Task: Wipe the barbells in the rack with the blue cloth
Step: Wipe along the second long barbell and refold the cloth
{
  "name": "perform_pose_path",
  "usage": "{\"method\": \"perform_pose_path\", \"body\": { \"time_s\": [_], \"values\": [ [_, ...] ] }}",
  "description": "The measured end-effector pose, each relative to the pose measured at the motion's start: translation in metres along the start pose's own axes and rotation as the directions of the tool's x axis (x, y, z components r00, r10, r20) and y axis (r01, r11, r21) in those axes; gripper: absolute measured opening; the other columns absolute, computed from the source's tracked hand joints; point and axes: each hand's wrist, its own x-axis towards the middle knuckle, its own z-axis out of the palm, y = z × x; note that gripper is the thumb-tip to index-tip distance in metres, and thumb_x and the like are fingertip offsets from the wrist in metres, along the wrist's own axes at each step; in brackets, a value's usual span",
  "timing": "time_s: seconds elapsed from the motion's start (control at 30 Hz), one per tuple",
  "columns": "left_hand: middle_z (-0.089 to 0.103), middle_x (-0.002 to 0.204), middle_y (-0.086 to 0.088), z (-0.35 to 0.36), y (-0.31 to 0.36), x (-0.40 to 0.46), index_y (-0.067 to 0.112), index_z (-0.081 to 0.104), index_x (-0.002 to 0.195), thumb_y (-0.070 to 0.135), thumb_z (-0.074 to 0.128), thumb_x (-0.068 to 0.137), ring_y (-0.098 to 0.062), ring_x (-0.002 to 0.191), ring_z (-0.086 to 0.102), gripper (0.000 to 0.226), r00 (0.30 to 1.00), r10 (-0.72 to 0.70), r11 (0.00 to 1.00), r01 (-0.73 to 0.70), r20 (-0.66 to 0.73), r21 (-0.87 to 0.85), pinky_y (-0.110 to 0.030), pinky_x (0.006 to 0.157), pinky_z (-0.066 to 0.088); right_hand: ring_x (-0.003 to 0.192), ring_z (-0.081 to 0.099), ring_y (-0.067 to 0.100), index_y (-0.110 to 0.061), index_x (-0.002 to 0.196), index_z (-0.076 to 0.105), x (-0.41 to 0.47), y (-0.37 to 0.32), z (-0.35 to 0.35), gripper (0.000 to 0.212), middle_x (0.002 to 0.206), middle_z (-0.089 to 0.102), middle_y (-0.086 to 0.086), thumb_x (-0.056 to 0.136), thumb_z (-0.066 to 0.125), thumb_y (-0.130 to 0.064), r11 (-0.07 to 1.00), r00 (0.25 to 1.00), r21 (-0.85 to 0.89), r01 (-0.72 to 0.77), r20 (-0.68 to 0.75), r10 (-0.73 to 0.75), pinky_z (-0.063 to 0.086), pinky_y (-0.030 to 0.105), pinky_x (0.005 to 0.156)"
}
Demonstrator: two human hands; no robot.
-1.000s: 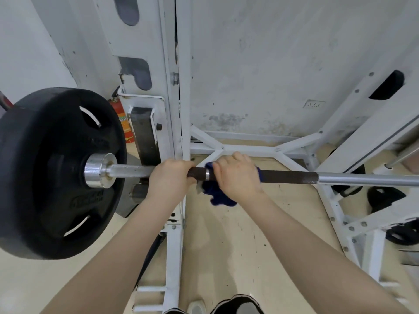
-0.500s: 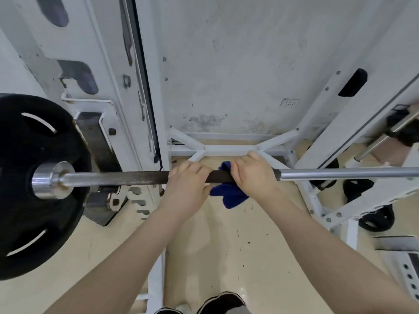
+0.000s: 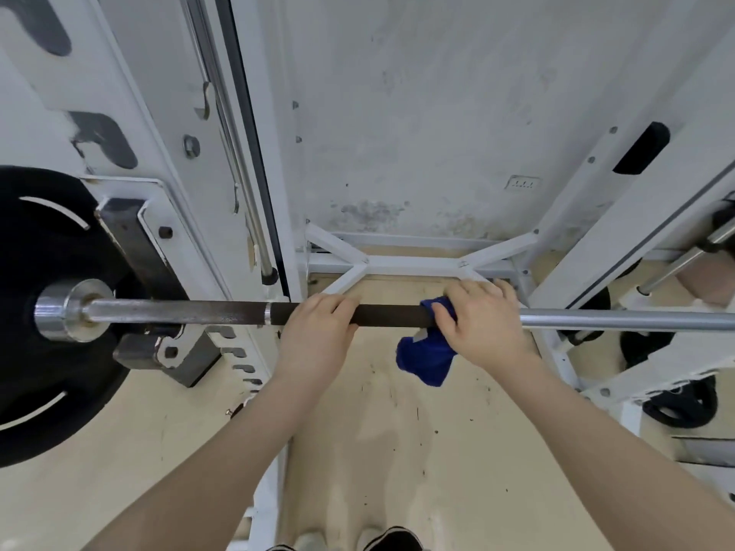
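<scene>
The right hand point(image 3: 483, 328) wraps the blue cloth point(image 3: 429, 357) around the barbell point(image 3: 389, 315), fingers curled over the far side of the shaft, and a fold of cloth hangs below the bar. Just to its left, the left hand point(image 3: 318, 332) grips the dark knurled section bare, fingers also curled over the top. The bar lies across the white rack point(image 3: 254, 184) (resting in the hook point(image 3: 175, 347) at the left upright), with a black weight plate point(image 3: 43, 312) on its left sleeve. To the right the shaft runs on, smooth and silver. Below lies a beige floor point(image 3: 378, 451), speckled with dark marks.
</scene>
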Motion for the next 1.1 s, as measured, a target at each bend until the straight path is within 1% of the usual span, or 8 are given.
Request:
{"method": "perform_pose_path", "body": {
  "time_s": [0.1,0.23,0.43,0.53,0.77,0.9,1.0,1.1],
  "values": [
    [0.072,0.08,-0.008,0.001,-0.001,0.0,0.007,0.069,0.093,0.006,0.079,0.065,-0.032,0.077,0.067,0.03,1.0,-0.014,0.999,0.013,-0.024,-0.041,-0.039,0.064,0.055,0.073,0.058,0.03,-0.008,0.085,0.06,0.004,-0.015,0.004,0.031,0.08,0.062,0.009,0.094,0.036,-0.025,0.994,0.995,0.093,-0.062,0.089,0.054,0.045,0.038,0.067],
    [0.071,0.091,-0.009,0.0,0.003,-0.001,0.009,0.068,0.1,0.009,0.072,0.076,-0.033,0.087,0.064,0.024,0.998,-0.058,0.997,0.057,-0.02,-0.052,-0.037,0.073,0.051,0.067,0.057,0.022,-0.014,0.092,0.055,0.016,-0.057,0.008,0.007,0.082,0.058,0.003,0.088,0.055,-0.02,0.998,0.99,-0.045,0.043,0.138,-0.036,0.043,0.032,0.057],
    [0.066,0.098,0.002,-0.005,0.006,0.003,0.018,0.062,0.107,0.021,0.056,0.089,-0.02,0.102,0.053,0.019,0.987,-0.159,0.984,0.161,0.03,-0.071,-0.031,0.075,0.045,0.096,0.053,0.022,-0.015,0.108,0.047,0.012,-0.021,-0.004,0.02,0.106,0.054,0.002,0.091,0.052,-0.024,0.992,0.977,0.044,0.119,0.174,-0.125,0.044,0.032,0.077],
    [0.066,0.099,0.002,-0.002,0.005,0.002,0.019,0.062,0.108,0.022,0.055,0.09,-0.02,0.102,0.053,0.019,0.986,-0.163,0.982,0.165,0.026,-0.094,-0.031,0.077,0.044,0.094,0.053,0.021,-0.015,0.111,0.049,0.014,-0.022,-0.001,0.016,0.106,0.054,0.003,0.097,0.041,-0.017,0.999,0.992,0.032,0.035,0.119,-0.039,0.042,0.03,0.076],
    [0.067,0.097,-0.003,-0.003,0.005,-0.001,0.015,0.06,0.108,0.025,0.057,0.089,-0.023,0.096,0.054,0.022,0.985,-0.168,0.983,0.169,0.027,-0.069,-0.032,0.074,0.043,0.094,0.055,0.021,-0.014,0.109,0.053,0.017,-0.054,0.0,0.023,0.104,0.056,0.002,0.087,0.06,-0.017,0.969,0.965,0.089,0.23,0.109,-0.239,0.044,0.028,0.074],
    [0.062,0.108,0.001,-0.009,-0.001,0.0,0.022,0.051,0.12,0.024,0.05,0.092,-0.019,0.103,0.053,0.028,0.982,-0.153,0.982,0.163,0.106,-0.092,-0.029,0.078,0.042,0.103,0.05,0.024,-0.011,0.111,0.05,0.006,-0.017,-0.007,0.024,0.112,0.052,0.006,0.087,0.053,-0.007,0.994,0.985,0.076,-0.073,0.164,0.06,0.042,0.031,0.077],
    [0.056,0.126,-0.002,-0.022,-0.01,-0.005,0.018,0.045,0.132,0.014,0.054,0.09,-0.023,0.114,0.052,0.044,0.987,-0.109,0.974,0.129,0.115,-0.184,-0.033,0.092,0.042,0.093,0.056,0.025,-0.008,0.102,0.055,0.008,-0.054,-0.003,0.014,0.103,0.059,0.008,0.089,0.054,-0.005,0.994,0.993,0.082,-0.074,0.099,0.065,0.044,0.031,0.068],
    [0.061,0.123,-0.01,-0.034,-0.032,-0.01,0.008,0.054,0.124,0.003,0.064,0.08,-0.031,0.114,0.055,0.045,0.999,-0.034,0.991,0.034,0.002,-0.129,-0.042,0.094,0.046,0.057,0.059,0.022,-0.01,0.071,0.061,0.02,-0.11,-0.001,0.03,0.065,0.061,0.005,0.053,0.085,-0.01,0.988,0.994,0.11,0.105,0.003,-0.106,0.041,0.022,0.043]
  ]
}}
